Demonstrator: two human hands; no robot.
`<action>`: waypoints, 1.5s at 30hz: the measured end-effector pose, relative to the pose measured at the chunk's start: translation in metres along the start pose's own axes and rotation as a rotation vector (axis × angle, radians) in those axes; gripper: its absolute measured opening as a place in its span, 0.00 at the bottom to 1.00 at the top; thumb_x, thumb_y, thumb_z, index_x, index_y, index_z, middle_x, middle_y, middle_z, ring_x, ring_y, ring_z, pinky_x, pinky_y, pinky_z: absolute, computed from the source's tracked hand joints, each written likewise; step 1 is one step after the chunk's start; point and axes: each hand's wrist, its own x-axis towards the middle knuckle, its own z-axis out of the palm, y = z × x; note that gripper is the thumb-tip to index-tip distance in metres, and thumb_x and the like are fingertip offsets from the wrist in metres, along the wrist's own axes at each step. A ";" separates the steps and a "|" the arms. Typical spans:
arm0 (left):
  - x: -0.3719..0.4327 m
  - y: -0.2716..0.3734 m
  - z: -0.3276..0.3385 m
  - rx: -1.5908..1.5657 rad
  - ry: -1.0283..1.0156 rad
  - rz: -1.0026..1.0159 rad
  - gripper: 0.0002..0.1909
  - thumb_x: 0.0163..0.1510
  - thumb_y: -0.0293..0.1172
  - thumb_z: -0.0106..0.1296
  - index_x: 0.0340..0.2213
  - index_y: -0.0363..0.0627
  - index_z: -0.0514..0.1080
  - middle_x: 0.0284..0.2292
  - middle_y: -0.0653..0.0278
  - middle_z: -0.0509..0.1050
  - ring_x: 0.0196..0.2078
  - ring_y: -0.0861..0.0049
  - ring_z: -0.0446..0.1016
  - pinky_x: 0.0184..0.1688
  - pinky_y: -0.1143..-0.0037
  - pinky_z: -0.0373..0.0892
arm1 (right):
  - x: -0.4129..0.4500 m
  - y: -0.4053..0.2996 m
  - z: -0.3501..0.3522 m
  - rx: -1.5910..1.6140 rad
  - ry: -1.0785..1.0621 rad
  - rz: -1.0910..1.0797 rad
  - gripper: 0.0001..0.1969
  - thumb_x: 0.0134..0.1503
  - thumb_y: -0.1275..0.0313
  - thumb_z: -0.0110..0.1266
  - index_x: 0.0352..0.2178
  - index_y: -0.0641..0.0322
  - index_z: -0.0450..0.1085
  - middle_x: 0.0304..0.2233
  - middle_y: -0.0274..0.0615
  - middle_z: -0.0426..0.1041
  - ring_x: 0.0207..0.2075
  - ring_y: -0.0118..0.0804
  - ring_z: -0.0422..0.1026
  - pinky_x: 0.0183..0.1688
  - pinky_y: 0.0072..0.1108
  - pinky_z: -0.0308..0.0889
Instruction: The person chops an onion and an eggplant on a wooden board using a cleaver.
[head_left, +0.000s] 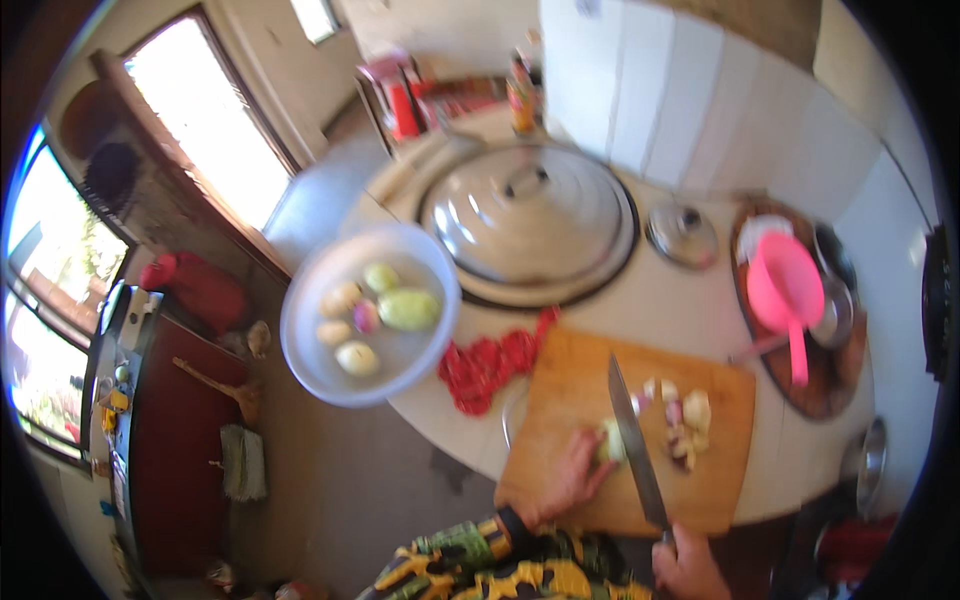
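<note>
My left hand (574, 474) holds a pale green vegetable (611, 442) down on a wooden cutting board (562, 382). In my right hand (688, 564) is the handle of a kitchen knife (636, 442), whose blade stands just right of the vegetable and points away from me. Whether the blade touches it cannot be told. Chopped pale and purplish pieces (696, 411) lie on the board's right part. Left of the board, a white bowl (300, 367) holds a green chayote-like vegetable (409, 309), a small purple onion (366, 316) and several pale peeled vegetables (356, 358).
Red cut pieces, perhaps meat (484, 371), lie on the tiled counter (435, 420) between bowl and board. Behind stands a large domed metal lid (525, 217), with a small lid (682, 234) beside it. A pink plastic dipper (784, 281) rests on a wooden tray (825, 397) at right.
</note>
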 end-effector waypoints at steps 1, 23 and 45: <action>0.001 0.001 -0.003 0.008 0.021 -0.002 0.27 0.49 0.28 0.60 0.49 0.37 0.63 0.42 0.47 0.68 0.41 0.52 0.69 0.42 0.65 0.68 | 0.002 -0.008 -0.001 -0.030 -0.023 0.042 0.22 0.55 0.73 0.45 0.52 0.70 0.60 0.17 0.43 0.67 0.18 0.36 0.69 0.24 0.25 0.65; 0.004 0.004 -0.004 -0.026 0.010 -0.094 0.25 0.48 0.25 0.61 0.47 0.34 0.66 0.40 0.53 0.67 0.34 0.68 0.70 0.31 0.76 0.68 | 0.082 0.008 0.016 0.070 -0.050 -0.087 0.26 0.58 0.73 0.43 0.58 0.67 0.53 0.17 0.38 0.65 0.15 0.29 0.66 0.22 0.23 0.64; -0.002 -0.006 0.006 -0.138 0.112 -0.158 0.15 0.55 0.30 0.56 0.40 0.37 0.65 0.30 0.64 0.66 0.25 0.82 0.65 0.28 0.80 0.66 | -0.005 0.013 0.013 0.098 0.007 -0.044 0.27 0.55 0.77 0.48 0.58 0.67 0.56 0.15 0.33 0.62 0.15 0.22 0.62 0.22 0.18 0.61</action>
